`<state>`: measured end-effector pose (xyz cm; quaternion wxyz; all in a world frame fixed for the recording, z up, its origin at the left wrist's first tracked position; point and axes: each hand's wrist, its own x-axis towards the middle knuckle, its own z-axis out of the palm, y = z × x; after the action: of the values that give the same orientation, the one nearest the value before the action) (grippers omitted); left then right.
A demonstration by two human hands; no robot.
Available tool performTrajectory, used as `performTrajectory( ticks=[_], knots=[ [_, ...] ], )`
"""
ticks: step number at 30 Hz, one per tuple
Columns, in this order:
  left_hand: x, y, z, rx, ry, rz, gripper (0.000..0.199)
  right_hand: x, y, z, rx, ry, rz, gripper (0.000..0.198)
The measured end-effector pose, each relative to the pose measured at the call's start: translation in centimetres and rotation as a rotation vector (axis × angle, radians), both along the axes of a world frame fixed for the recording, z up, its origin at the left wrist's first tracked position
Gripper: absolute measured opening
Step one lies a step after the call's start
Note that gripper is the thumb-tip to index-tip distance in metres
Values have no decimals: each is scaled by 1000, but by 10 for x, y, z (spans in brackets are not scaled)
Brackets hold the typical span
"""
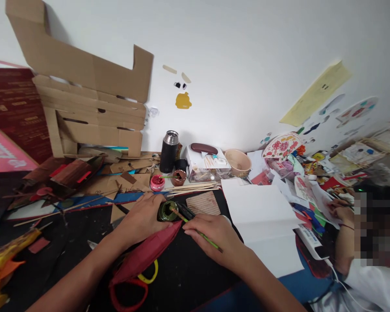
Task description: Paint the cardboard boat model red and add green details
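My left hand (145, 219) is wrapped round the left side of a small open jar of dark green paint (163, 213), steadying it on the black mat. In my right hand (216, 234) is a thin paintbrush (209, 242) with a green handle, its tip at the mouth of the jar. A dark red, pointed, folded piece (146, 253) lies beneath and beside my left wrist. Scissors (146, 292) with red and yellow handles lie partly under that piece. Just behind the jar sits a piece of corrugated cardboard (204, 203).
Behind the jar stand a pink paint pot (157, 183), a brown paint jar (178, 177) and a black flask (169, 151). White paper (260, 208) lies right. A brown cardboard model (65, 173) and a yellow object (9, 255) are left. Another person's hand (344, 214) is far right.
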<state>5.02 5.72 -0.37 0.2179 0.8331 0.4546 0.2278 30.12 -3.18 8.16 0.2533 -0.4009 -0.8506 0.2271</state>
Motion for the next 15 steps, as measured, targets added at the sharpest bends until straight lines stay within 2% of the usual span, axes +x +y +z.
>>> performTrajectory(
  ticks=[7,15],
  knots=[
    [-1,2,-2,-12,1,-15,40,3,0,-13,-31,22,-29,20],
    [-4,3,-5,-24,-8,-33,40,2,0,-16,-54,13,-34,22]
  ],
)
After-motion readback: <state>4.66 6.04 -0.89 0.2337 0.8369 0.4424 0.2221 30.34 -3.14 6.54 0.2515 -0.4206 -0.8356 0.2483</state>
